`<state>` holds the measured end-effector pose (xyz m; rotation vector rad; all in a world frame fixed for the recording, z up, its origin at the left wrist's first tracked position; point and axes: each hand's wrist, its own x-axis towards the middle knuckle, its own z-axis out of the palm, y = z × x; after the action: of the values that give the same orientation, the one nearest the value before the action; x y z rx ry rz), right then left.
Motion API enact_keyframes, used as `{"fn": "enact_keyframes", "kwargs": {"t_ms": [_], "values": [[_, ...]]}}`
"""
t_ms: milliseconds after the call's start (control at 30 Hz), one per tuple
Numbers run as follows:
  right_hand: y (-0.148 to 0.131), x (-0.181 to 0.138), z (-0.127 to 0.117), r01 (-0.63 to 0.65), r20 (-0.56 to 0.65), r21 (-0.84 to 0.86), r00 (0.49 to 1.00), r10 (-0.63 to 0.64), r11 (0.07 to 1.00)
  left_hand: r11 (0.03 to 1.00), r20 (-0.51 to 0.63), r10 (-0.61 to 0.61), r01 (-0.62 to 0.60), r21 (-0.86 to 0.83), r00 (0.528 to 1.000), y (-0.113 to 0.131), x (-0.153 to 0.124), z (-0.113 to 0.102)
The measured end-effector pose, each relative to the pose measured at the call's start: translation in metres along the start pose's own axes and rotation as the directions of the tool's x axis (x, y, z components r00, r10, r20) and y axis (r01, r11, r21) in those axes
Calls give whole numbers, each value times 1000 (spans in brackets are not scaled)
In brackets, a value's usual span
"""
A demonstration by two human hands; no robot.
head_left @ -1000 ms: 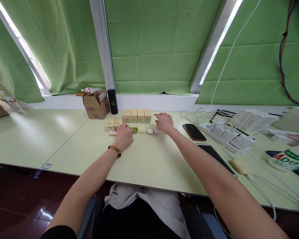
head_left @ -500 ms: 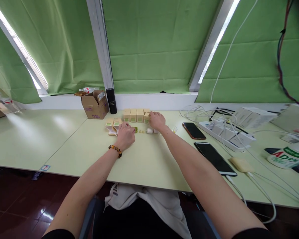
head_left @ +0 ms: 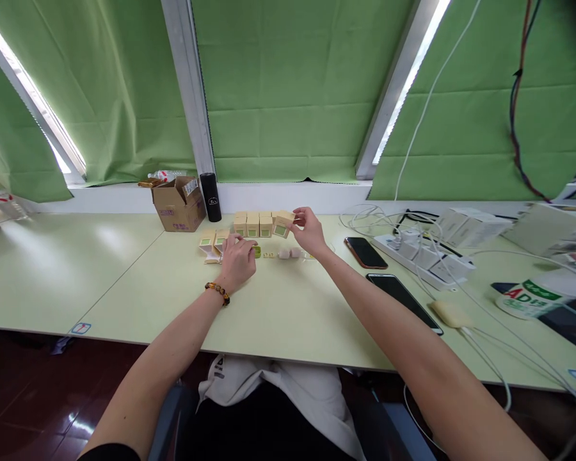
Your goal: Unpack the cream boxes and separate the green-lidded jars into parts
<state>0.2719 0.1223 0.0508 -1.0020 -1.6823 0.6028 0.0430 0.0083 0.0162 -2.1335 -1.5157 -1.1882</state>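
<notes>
Between the fingertips and thumb of my right hand (head_left: 309,230) is a small tan box (head_left: 283,224) with a green label, lifted and tilted. It is at the right end of a row of similar small boxes (head_left: 252,225). My left hand (head_left: 239,261) rests with curled fingers beside two more small boxes (head_left: 207,242), one with white flaps open at the front; what its fingers grip is hidden. A green piece (head_left: 256,251) lies just right of the left hand. Further right are tiny yellowish pieces (head_left: 268,255) and pale pinkish-white cylinders (head_left: 289,253).
A cardboard carton (head_left: 178,205) and a black tumbler (head_left: 210,197) stand at the back left. To the right lie two phones (head_left: 365,252), a white power strip (head_left: 422,261) with tangled cables, a beige charger (head_left: 451,314) and a white bottle (head_left: 532,298) on its side.
My right hand has raised and tilted the end box of the row. The left hand stays nearly in place. The view has shifted slightly to the right.
</notes>
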Motion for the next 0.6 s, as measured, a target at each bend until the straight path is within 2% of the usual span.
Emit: {"fn": "enact_keyframes", "kwargs": {"t_ms": [100,200,367,467,600], "values": [[-11,-35,-10,-17,58,251,998,3,968,998,-54,-22,19,-63,998,2,0,-1],[-15,-76,-10,-44,133,299,991,4,953,989,-51,-16,8,-148,999,5,-1,-1],[-7,-117,2,-47,194,164,981,15,985,954,150,26,20,-299,988,9,-6,-2],[0,-121,5,-23,217,147,976,-10,989,916,284,-17,129,-380,959,12,-9,-2],[3,-121,2,26,280,171,957,-73,985,791,388,-59,280,-544,920,16,-12,3]]}}
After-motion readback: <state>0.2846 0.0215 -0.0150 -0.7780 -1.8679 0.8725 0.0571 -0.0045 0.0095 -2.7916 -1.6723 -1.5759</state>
